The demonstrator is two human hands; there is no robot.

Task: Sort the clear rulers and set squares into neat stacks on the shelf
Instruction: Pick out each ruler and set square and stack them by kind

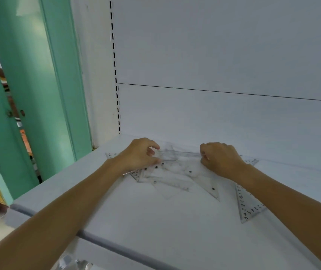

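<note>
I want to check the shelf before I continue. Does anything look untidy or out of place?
The clear rulers and set squares lie in a crossed, overlapping pile on the shelf, not in stacks. One set square lies off to the right, askew. The left hand and right hand grip a long ruler at its back.

Your light is soft, cool and flat, so the white shelf board (155,227) and the white back panel (224,55) blur into one pale grey-blue. Can't tell where it's coming from. Shadows are faint, just a soft smudge under your left hand (139,155) and right hand (221,159). The clear plastic rulers and set squares (177,179) almost melt into the white; mostly the printed numbers and dark dots read. There's a pale sheen high on the mint-green door (29,55). Wide-angle bend tilts that door and curves the white slotted upright (114,65). Forearms at the bottom edge go soft.
</note>
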